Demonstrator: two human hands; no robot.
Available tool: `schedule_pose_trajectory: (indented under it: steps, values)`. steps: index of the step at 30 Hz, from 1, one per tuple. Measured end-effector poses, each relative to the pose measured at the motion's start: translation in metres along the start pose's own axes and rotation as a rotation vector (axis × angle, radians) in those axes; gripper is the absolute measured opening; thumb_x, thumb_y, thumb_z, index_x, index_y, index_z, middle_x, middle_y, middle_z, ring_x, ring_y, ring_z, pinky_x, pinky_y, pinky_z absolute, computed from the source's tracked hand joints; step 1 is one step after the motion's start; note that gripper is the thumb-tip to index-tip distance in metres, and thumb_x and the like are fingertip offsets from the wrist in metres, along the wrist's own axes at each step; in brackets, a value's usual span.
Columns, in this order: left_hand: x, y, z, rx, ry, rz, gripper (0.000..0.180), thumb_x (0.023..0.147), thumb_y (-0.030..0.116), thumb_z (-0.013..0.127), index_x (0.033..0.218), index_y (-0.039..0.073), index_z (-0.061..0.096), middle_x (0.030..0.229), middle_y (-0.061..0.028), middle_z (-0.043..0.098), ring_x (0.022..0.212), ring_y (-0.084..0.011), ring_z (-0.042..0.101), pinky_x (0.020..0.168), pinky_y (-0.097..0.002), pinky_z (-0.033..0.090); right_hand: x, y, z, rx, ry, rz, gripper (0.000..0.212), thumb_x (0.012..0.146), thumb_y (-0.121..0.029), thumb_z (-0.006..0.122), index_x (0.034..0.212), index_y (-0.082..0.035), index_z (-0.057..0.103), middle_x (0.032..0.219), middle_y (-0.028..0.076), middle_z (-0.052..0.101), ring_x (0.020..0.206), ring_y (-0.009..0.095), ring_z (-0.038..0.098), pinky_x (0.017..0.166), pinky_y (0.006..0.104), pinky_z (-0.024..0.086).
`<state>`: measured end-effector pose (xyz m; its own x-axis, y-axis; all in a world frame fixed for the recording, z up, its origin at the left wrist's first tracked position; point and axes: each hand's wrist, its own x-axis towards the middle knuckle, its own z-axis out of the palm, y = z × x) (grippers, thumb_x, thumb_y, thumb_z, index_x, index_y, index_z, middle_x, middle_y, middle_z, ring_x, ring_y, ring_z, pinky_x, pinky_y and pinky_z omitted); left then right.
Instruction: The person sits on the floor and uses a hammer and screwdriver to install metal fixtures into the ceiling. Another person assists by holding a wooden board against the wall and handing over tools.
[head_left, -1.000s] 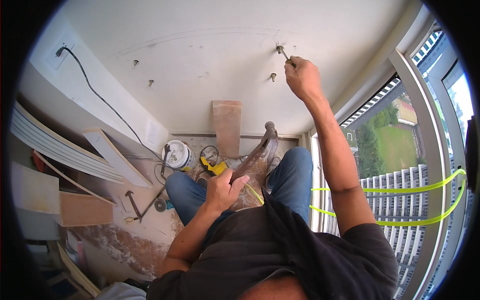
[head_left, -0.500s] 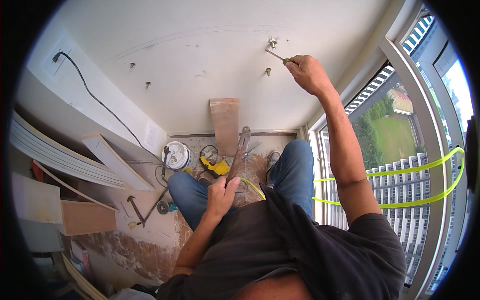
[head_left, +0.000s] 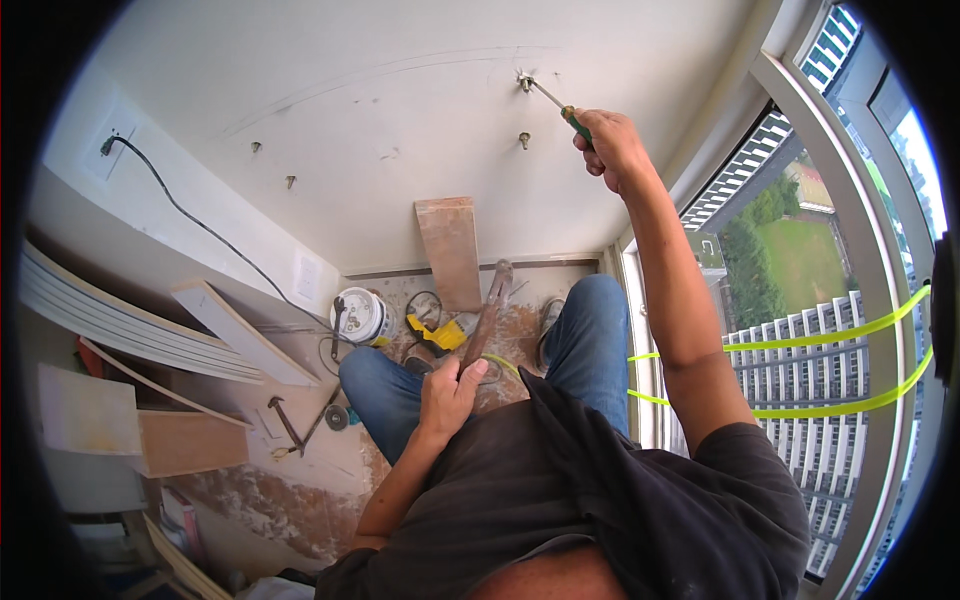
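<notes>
My right hand [head_left: 612,150] is closed around the handle of a screwdriver [head_left: 570,112], green with a yellowish collar. The thin shaft reaches up to the upper right bolt [head_left: 526,84] in the white wall; its tip appears to touch the bolt or the chipped plaster beside it. Below sits another metal bolt [head_left: 524,140]. In front of my body, my left hand [head_left: 447,402] grips a long, worn brown hand tool [head_left: 486,318] with a rounded head pointing toward the wall. Its exact kind is unclear.
A wooden board [head_left: 448,250] leans against the wall. On the floor are a white bucket [head_left: 362,318], a yellow-and-black tool [head_left: 436,334] and a hammer [head_left: 288,424]. Two more bolts [head_left: 291,182] protrude at left. Yellow-green straps [head_left: 830,335] cross the window at right.
My right hand has brought the screwdriver's tip up to the upper bolt, showing more of the green handle. My left hand keeps hold of the brown tool. The view has shifted slightly.
</notes>
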<state>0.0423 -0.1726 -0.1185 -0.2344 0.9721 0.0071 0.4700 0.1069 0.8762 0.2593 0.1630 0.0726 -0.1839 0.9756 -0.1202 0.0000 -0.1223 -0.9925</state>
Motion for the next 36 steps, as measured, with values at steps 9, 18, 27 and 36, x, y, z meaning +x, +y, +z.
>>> schedule_pose_trajectory:
  steps: [9, 18, 27, 36]
  values:
    - [0.012, 0.036, -0.002, 0.035, -0.015, 0.101, 0.043, 0.102, 0.038, 0.069, 0.084, 0.000, 0.059, 0.066, -0.0099, 0.065, 0.057, -0.0158, 0.063, 0.053, -0.0340, 0.049, 0.013, 0.002, -0.004, 0.209, -0.302, 0.020, 0.031, 0.105, -0.028, 0.060, 0.114, 0.001, 0.064, 0.072, 0.007, 0.065, 0.049, 0.016, 0.053, 0.050, 0.0308, 0.046]
    - [0.071, 0.142, -0.025, 0.401, 0.185, 0.730, 0.046, 0.092, 0.044, 0.078, 0.088, 0.002, 0.059, 0.072, -0.0189, 0.065, 0.062, -0.0380, 0.065, 0.053, -0.0471, 0.049, 0.046, -0.002, 0.001, 0.287, -0.363, 0.064, 0.039, 0.104, -0.031, 0.058, 0.114, 0.006, 0.064, 0.054, 0.001, 0.043, 0.039, 0.011, 0.031, 0.046, 0.0307, 0.037]
    - [0.152, 0.173, -0.040, 0.614, 0.190, 0.689, 0.045, 0.091, 0.041, 0.079, 0.085, 0.001, 0.057, 0.065, -0.0183, 0.061, 0.058, -0.0407, 0.063, 0.050, -0.0486, 0.049, 0.035, -0.015, 0.010, 0.209, -0.345, 0.046, 0.045, 0.106, -0.031, 0.059, 0.121, 0.011, 0.061, 0.051, -0.002, 0.042, 0.037, 0.008, 0.033, 0.044, 0.0284, 0.039]
    - [0.150, 0.184, -0.051, 0.587, 0.142, 1.270, 0.050, 0.083, 0.047, 0.081, 0.080, 0.006, 0.054, 0.065, -0.0092, 0.052, 0.054, -0.0314, 0.059, 0.051, -0.0427, 0.049, 0.046, -0.002, 0.001, 0.352, -0.409, 0.054, 0.041, 0.105, -0.030, 0.059, 0.119, 0.009, 0.061, 0.056, 0.001, 0.047, 0.038, 0.009, 0.032, 0.044, 0.0286, 0.038]
